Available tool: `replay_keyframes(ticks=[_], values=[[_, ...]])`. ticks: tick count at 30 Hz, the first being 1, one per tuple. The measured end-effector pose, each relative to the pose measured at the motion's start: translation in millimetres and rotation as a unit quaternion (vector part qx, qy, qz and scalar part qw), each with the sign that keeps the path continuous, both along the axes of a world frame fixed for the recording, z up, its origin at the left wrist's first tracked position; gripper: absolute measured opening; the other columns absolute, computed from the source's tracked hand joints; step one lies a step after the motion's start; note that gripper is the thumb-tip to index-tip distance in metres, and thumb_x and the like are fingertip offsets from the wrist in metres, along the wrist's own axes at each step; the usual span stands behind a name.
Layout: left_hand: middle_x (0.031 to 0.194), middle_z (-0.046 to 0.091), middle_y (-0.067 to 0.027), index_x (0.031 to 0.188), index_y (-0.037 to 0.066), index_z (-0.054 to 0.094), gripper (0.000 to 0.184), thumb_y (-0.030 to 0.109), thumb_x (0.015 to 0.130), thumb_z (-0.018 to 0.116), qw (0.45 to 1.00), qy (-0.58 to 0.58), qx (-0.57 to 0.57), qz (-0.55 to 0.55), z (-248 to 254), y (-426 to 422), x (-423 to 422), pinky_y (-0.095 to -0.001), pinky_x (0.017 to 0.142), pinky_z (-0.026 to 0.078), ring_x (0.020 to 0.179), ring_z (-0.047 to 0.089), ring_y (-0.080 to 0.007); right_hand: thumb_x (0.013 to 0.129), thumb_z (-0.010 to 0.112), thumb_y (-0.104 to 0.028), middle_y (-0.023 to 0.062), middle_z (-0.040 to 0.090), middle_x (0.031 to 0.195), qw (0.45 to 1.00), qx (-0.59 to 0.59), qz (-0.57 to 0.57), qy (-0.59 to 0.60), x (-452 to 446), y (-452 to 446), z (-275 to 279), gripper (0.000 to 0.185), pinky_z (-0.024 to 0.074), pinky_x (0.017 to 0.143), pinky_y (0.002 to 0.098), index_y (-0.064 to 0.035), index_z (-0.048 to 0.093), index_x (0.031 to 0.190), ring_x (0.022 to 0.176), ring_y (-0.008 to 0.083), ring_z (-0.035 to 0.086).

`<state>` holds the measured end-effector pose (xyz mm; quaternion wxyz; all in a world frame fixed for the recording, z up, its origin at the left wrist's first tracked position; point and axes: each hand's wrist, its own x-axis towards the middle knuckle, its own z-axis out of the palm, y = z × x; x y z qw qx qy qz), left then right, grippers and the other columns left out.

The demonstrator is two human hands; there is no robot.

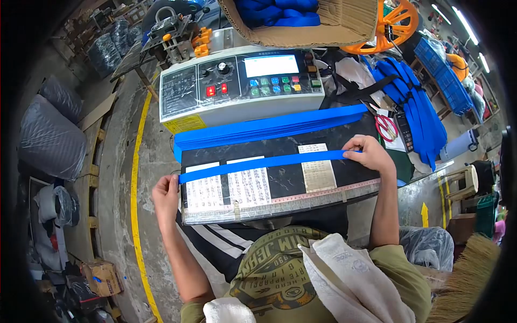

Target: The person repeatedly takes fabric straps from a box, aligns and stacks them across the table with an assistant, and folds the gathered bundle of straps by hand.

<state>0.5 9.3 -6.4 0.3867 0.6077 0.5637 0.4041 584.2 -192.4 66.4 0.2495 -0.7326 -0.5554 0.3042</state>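
A blue strap (264, 162) is stretched across the black work surface (285, 183), over several paper sheets. At its left end, my left hand (166, 195) pinches it between thumb and fingers, just past the surface's left edge. My right hand (369, 155) pinches the other end near the right side. Behind this strap lies a long stack of blue straps (264, 128), touched by neither hand. A measuring tape (323, 195) runs along the front edge of the surface.
Behind the stack stands a control machine (242, 81) with a lit screen. A cardboard box (323, 35) holds blue material above it. Red-handled scissors (385, 128), a dark calculator-like device (404, 132) and hanging blue straps (412, 107) are at the right.
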Motion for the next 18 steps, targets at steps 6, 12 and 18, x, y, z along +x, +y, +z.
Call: replay_keyframes(ticks=[6,12,18], values=[[0.094,0.076,-0.0088,0.104,0.002,0.080,0.007,0.008,0.100,0.083,0.948,0.121,0.266,-0.129,95.5,-41.6,60.4,-0.0358,0.075,0.054,0.083,0.070,-0.0240,0.089,0.092,-0.016,0.0094,0.073,0.101,0.954,0.248,0.137,-0.101,-71.0,13.1,53.9,0.034,0.0575,0.083,0.0377,-0.0065,0.085,0.121,0.092,0.0272,0.072],[0.109,0.078,-0.0087,0.108,0.007,0.083,0.016,0.013,0.095,0.091,0.824,0.143,0.457,-0.303,177.7,-98.0,161.7,-0.0417,0.080,0.057,0.090,0.073,-0.0279,0.086,0.094,-0.007,0.0052,0.070,0.091,0.877,0.359,0.311,-0.078,-189.3,42.7,110.3,0.024,0.0524,0.072,0.0326,-0.0054,0.080,0.106,0.079,0.0165,0.066],[0.103,0.079,-0.0043,0.120,0.001,0.080,0.019,0.015,0.107,0.082,0.886,-0.312,0.035,-0.342,148.9,-119.3,190.0,-0.0308,0.081,0.058,0.091,0.073,-0.0128,0.091,0.091,-0.004,0.0016,0.074,0.084,0.869,0.488,0.078,0.024,-178.9,42.4,142.1,0.016,0.0454,0.060,0.0242,-0.0029,0.076,0.098,0.066,0.0054,0.061]])
